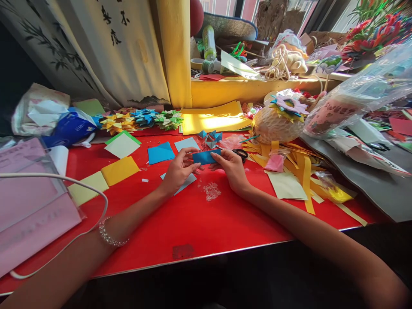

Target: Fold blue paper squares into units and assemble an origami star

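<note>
Between my two hands, above the red table (225,223), is a blue folded paper (205,157), a narrow rectangle. My left hand (180,168) pinches its left end with thumb and fingers. At the right end, the thumb and fingers of my right hand (231,165) close on it. Beneath my left hand lies a pale blue paper sheet (186,183), partly covered. A bright blue square sheet (161,152) and a lighter blue sheet (187,144) lie just beyond. Folded blue paper pieces (210,138) stand behind my hands. Black-handled scissors (240,154) are partly hidden beside my right hand.
Yellow paper sheets (119,171) and a pink plastic folder (32,201) lie left, with a white cable (104,201) across. Finished paper stars (146,118) line the back. Right are yellow paper strips (307,184), a woven round object (277,124) and a bagged cup (337,111).
</note>
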Demonstrator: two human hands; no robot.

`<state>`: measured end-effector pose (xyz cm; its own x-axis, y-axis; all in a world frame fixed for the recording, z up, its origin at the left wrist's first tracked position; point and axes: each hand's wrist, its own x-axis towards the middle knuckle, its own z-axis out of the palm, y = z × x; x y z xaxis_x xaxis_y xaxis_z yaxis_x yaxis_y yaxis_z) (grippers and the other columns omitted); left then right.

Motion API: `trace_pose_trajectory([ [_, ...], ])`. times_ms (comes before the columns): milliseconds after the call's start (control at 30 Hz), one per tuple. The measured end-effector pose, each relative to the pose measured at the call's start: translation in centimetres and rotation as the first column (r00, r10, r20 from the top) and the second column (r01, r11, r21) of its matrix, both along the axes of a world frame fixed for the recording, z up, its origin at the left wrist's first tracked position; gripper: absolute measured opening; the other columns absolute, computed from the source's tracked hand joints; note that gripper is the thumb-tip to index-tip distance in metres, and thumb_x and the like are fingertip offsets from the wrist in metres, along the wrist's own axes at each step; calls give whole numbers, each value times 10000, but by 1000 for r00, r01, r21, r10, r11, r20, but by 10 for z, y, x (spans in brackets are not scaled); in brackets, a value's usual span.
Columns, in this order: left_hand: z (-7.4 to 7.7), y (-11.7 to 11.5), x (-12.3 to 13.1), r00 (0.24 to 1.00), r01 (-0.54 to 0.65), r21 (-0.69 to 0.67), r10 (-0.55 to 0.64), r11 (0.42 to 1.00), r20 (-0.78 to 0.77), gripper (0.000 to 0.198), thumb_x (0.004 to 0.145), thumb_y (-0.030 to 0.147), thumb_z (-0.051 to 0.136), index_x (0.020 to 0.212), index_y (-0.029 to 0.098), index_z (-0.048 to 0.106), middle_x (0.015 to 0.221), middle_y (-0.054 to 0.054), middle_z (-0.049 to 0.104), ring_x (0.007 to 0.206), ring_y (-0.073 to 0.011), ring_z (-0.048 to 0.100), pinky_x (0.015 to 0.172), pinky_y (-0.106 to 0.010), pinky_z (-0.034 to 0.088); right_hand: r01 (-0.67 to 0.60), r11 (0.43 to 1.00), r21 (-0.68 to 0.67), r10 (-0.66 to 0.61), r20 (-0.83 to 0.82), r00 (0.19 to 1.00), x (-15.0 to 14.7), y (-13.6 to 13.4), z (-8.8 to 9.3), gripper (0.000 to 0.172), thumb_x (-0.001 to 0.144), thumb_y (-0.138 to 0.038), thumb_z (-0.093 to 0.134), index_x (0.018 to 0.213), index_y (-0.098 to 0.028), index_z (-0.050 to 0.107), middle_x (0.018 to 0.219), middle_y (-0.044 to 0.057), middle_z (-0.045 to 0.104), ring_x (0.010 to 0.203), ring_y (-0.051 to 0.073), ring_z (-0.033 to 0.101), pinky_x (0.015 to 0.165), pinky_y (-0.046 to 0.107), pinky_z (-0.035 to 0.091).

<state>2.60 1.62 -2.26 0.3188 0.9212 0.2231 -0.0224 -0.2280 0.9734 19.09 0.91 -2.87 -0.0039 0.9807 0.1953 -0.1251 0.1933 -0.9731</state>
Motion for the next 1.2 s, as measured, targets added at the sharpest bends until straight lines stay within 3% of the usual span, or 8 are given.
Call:
trace_pose_trajectory([
  [367,1,-2,0,999,29,-64,-31,998,-17,427,686,277,666,1069,191,499,867,-30,620,720,-142,621,606,-250,530,-2,1000,30,2,19,1000,1,0,0,268,730,-414,602,732,-155,533,607,-11,583,520,105,585,524,224,500],
  [567,0,-2,-1,1000,-7,-106,4,994,-25,291,751,388,593,928,157,571,706,-19,633,574,-128,603,559,-250,498,-19,998,54,14,93,996,-1,-3,1,255,748,-406,588,760,-153,562,592,-8,592,516,107,581,536,234,497],
  [1200,1,-2,-2,998,-33,-107,27,994,-56,300,721,408,623,883,156,597,642,-17,643,584,-142,619,592,-246,495,-18,998,67,12,86,996,-3,-4,1,251,758,-391,588,736,-142,563,552,-10,593,477,105,581,499,217,488],
])
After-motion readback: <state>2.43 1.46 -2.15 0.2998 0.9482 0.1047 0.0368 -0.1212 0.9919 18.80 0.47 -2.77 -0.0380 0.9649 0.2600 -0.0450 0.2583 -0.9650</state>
